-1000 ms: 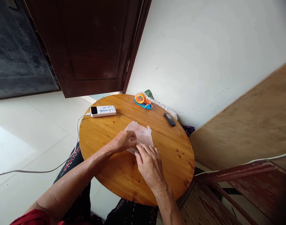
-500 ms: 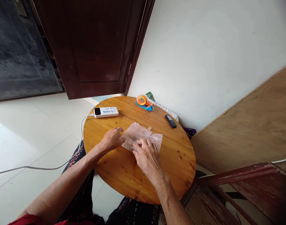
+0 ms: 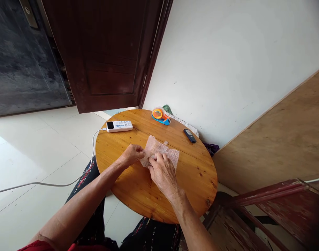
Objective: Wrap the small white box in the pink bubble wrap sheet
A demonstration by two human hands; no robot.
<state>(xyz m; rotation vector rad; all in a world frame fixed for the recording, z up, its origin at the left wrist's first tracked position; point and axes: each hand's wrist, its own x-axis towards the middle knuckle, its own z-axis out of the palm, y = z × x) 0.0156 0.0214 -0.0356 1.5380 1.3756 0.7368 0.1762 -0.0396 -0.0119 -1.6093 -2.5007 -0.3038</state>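
Note:
A crinkled sheet of clear, pinkish bubble wrap [image 3: 159, 145] lies spread on the round wooden table [image 3: 138, 198]. My left hand [image 3: 132, 154] is closed in a pinch at the sheet's left edge. Bent over the middle of the wrap, my right hand [image 3: 163, 172] has its fingers curled and pressed down on it. Something greyish shows by the right thumb, too covered to name. A small clear piece [image 3: 165, 143] sticks out at the wrap's far edge.
A white power bank [image 3: 120, 126] with a grey cable [image 3: 62, 184] sits at the table's far left. An orange and blue tape dispenser [image 3: 160, 116] stands at the back. A dark remote-like device [image 3: 190, 136] lies right of it. A red wooden chair [image 3: 271, 195] is at the right.
My left hand's fingers, apart before, have closed at the wrap's left edge. My right hand stays on the wrap, nearly unmoved. The view has shifted slightly.

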